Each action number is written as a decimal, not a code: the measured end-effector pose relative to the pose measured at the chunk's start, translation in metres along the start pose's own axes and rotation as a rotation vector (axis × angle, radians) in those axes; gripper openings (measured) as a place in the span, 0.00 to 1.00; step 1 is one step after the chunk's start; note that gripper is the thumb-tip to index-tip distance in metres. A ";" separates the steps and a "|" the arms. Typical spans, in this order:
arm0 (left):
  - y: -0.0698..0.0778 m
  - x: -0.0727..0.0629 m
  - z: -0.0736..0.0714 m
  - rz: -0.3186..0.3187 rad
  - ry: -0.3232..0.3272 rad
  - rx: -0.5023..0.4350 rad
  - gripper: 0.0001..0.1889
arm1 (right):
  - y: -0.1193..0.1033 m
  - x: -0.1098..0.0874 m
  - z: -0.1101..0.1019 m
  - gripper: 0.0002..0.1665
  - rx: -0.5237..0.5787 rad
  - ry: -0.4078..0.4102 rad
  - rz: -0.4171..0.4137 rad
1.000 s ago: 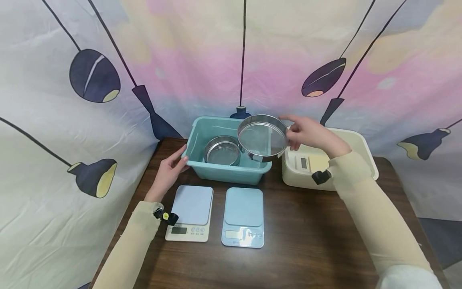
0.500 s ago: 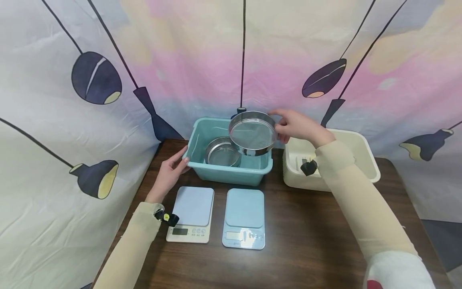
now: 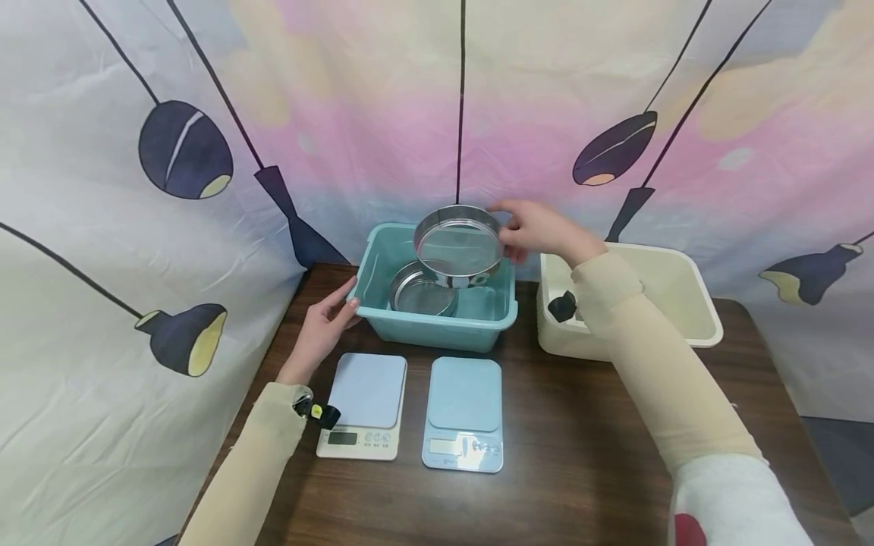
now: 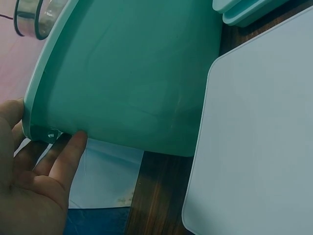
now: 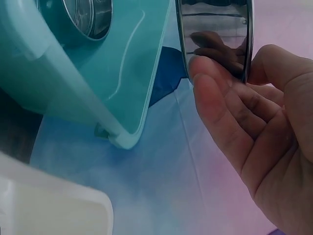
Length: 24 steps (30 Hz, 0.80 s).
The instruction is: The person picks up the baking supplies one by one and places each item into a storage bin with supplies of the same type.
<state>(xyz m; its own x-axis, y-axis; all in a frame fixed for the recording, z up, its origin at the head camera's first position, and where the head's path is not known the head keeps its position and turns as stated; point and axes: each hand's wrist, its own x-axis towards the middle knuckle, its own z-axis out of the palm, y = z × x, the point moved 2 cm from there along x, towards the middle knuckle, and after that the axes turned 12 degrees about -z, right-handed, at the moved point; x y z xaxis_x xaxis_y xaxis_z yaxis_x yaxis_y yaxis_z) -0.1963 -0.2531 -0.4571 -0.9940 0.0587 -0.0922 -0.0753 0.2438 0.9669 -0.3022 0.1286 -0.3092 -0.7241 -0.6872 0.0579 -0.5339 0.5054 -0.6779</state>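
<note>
A round metal sieve (image 3: pixel 460 244) with a mesh bottom hangs tilted over the teal plastic tub (image 3: pixel 437 317). My right hand (image 3: pixel 539 229) pinches it by its right rim; in the right wrist view the fingertips (image 5: pixel 210 95) lie against its shiny side wall. A second sieve (image 3: pixel 418 297) sits inside the tub, partly hidden behind the raised one. At the tub's left front corner, my left hand (image 3: pixel 319 330) grips the rim, with the thumb and fingers on either side of the lip in the left wrist view.
A white kitchen scale (image 3: pixel 369 394) and a light blue kitchen scale (image 3: pixel 464 402) lie in front of the tub. To the right stands a cream bin (image 3: pixel 690 303), partly covered by my right sleeve. A printed cloth (image 3: pixel 382 114) hangs behind the dark wooden table (image 3: pixel 560 455).
My right hand has carried the sieve leftward and slightly up, from above the tub's right edge to over its middle. The left hand stays on the rim.
</note>
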 end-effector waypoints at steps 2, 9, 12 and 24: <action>-0.001 -0.001 0.000 -0.003 0.004 -0.002 0.29 | -0.002 0.006 0.002 0.37 0.007 -0.013 0.005; 0.002 -0.005 -0.003 -0.008 0.013 0.005 0.29 | -0.006 0.020 0.010 0.36 0.023 -0.037 0.009; 0.003 -0.005 -0.003 -0.010 0.011 0.006 0.29 | -0.004 0.025 0.014 0.35 0.032 -0.042 0.009; 0.002 -0.006 -0.004 -0.002 0.009 0.003 0.28 | 0.001 0.048 0.036 0.29 0.052 -0.092 0.059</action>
<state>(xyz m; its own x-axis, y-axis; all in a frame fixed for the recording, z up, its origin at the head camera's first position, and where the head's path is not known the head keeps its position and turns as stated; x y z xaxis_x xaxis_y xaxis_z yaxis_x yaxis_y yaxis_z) -0.1909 -0.2566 -0.4535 -0.9945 0.0491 -0.0922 -0.0773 0.2473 0.9659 -0.3219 0.0772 -0.3332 -0.7089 -0.7036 -0.0488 -0.4669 0.5201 -0.7152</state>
